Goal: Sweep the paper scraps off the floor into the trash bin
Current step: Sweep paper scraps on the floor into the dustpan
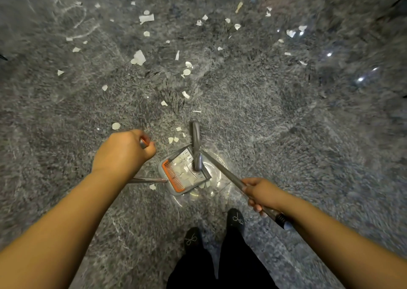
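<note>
Two hands (123, 151) (261, 193) grip dustpan (176, 189) and broom (196, 143).

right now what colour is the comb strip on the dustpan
Orange, along the rear edge of the grey dustpan; the comb strip shows best in the head view.

Glossy speckled stone floor (264, 103), white paper scraps (138, 58), grey plastic dustpan (176, 192).

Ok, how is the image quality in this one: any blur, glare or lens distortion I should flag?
Head view: strong wide-angle bending at the edges; the floor is smeared by motion blur, most toward the borders; bright glare spots at the right edge and a shiny reflection around the dustpan. The left hand, right hand and nearby paper scraps stay fairly readable.
</note>
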A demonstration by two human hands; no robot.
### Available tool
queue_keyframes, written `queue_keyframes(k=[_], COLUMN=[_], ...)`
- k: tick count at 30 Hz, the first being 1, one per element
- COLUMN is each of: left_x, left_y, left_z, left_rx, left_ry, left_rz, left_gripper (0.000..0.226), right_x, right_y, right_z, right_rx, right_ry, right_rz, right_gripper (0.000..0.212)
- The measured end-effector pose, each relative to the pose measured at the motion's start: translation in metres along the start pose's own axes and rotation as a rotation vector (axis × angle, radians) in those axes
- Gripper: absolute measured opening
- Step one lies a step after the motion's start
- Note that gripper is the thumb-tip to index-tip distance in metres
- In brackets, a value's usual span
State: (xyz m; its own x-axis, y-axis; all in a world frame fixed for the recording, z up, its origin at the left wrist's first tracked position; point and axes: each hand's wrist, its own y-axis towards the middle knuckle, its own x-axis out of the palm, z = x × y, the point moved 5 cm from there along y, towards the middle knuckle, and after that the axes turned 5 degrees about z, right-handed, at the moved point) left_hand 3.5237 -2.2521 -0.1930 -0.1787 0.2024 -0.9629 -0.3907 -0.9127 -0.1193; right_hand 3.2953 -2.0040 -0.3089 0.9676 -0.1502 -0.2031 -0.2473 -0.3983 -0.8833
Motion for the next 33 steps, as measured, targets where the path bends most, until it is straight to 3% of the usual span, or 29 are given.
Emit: queue_keyframes(k=[8,18,28,33], left_x=[-0.040,-0.018,-0.006,-0.010], left_y=[-0.020,-0.052,-0.067,-0.074], left_z=[-0.022,-0.044,-0.043,-0.060], left_rx=[0.046,-0.009,-0.006,-0.009], left_ry=[0.048,0.072,0.087,0.057], left_rz=[0.013,-0.063,-0.028,-0.017], left_gripper=[0.010,0.010,0.013,0.015], right_x=[-0.013,0.020,0.087,0.094], right_y=[-0.005,-0.005,-0.010,-0.023], right_z=[0.000,0.025,0.028,0.026], right_rx=[0.005,0.037,0.081,0.073], right_ry=[-0.009,-0.208,-0.012,-0.005], right_rz=[0.074,0.052,-0.095,-0.117], right_gripper=[0.045,0.030,0.024,0.040])
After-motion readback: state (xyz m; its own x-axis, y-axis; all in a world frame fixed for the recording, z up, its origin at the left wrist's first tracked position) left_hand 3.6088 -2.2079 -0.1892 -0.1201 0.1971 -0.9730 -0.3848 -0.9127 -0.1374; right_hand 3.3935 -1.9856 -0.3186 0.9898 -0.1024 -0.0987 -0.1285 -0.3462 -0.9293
